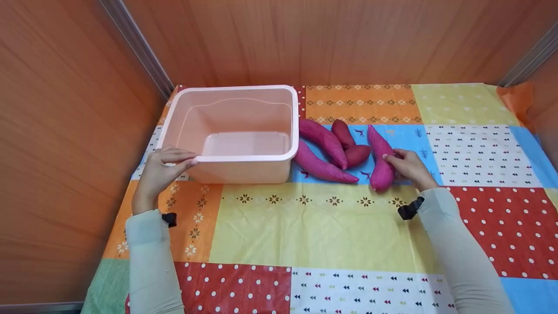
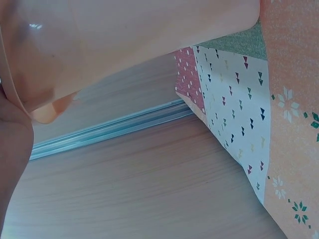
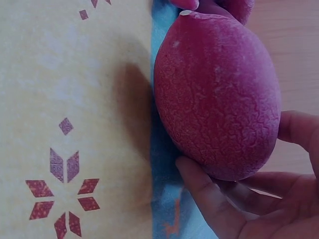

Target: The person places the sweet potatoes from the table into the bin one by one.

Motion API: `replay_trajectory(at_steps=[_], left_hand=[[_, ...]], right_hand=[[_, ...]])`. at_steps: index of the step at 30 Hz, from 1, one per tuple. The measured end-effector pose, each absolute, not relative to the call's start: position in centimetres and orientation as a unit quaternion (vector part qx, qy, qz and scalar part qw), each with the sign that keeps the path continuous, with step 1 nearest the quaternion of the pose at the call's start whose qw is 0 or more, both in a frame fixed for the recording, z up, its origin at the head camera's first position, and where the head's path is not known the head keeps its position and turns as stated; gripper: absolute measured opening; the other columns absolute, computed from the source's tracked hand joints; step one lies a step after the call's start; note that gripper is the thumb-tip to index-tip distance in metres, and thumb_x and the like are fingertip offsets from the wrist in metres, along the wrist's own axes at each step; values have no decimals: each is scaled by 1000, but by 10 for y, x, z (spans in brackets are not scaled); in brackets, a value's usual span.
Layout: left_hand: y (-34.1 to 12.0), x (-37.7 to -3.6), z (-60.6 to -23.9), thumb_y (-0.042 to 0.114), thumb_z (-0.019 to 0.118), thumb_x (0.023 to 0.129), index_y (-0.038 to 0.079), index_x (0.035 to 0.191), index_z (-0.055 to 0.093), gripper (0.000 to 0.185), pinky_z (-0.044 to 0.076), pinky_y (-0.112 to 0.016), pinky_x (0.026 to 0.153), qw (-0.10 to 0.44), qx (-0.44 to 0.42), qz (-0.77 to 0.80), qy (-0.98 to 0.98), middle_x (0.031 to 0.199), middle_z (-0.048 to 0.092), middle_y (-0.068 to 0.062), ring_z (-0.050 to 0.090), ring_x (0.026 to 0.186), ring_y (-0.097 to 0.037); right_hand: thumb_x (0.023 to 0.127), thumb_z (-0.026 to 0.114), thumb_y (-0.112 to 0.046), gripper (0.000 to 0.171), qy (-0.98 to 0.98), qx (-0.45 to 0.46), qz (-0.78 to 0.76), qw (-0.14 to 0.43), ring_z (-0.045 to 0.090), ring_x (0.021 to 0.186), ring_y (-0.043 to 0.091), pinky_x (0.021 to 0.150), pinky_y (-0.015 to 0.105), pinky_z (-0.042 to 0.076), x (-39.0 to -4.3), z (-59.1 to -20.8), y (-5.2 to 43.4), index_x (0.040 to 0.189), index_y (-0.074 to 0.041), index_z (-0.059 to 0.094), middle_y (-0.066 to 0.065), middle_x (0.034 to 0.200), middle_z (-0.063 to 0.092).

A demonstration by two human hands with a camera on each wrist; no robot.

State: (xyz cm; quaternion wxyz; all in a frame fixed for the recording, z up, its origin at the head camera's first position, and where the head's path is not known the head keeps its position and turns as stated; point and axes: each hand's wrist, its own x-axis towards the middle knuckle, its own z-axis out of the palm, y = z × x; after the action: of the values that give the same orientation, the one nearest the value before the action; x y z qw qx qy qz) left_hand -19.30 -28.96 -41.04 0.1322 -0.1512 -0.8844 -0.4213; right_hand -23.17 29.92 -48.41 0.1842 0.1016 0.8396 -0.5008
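Left hand (image 1: pixel 163 168) grips the near-left rim corner of the pink tub (image 1: pixel 235 162), thumb on top of the rim, fingers curled at it. Tub sits at the worktop's (image 1: pixel 314 226) back left. Just right of it: four sweet potatoes in a cluster. Right hand (image 1: pixel 409 168) closes around the rightmost potato (image 1: pixel 380 159), fingers wrapped on its right side; potato lies flat on the cloth.
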Motion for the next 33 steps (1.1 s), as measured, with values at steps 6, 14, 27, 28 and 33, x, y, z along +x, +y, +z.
replay_trajectory(at_steps=[6,14,27,28,33], left_hand=[[-289,-193,-410,10,77,80,8,99,77,19,41,-18,76,130,-146,-425,-884,97,74,-13,57,84,0],[-290,-192,-408,14,77,81,9,101,77,21,42,-15,78,118,-137,-425,-887,100,74,-11,56,88,0],[-289,-193,-407,16,77,81,8,102,77,22,44,-14,78,109,-134,-431,-886,101,73,-15,57,89,-1],[-289,-193,-407,15,77,81,6,101,76,22,43,-15,78,110,-134,-432,-885,101,73,-15,57,89,-1],[-289,-194,-407,14,78,80,2,102,75,25,41,-21,81,112,-132,-434,-884,101,73,-17,56,89,-1]], right_hand=[[98,48,-42,78,829,100,-516,190,59,69,-3,71,21,54,-232,-479,300,152,1,13,30,142,41],[99,47,-37,73,831,97,-513,193,59,69,-3,70,22,55,-231,-464,298,152,2,16,27,144,39],[96,50,-48,80,855,87,-482,170,54,101,14,73,23,55,-235,-455,300,152,0,19,24,147,38],[96,50,-48,80,855,86,-483,169,53,105,17,73,24,55,-235,-453,300,152,0,19,24,147,38],[96,51,-47,81,852,83,-488,170,48,118,28,73,25,56,-237,-447,297,152,0,17,25,148,36]])
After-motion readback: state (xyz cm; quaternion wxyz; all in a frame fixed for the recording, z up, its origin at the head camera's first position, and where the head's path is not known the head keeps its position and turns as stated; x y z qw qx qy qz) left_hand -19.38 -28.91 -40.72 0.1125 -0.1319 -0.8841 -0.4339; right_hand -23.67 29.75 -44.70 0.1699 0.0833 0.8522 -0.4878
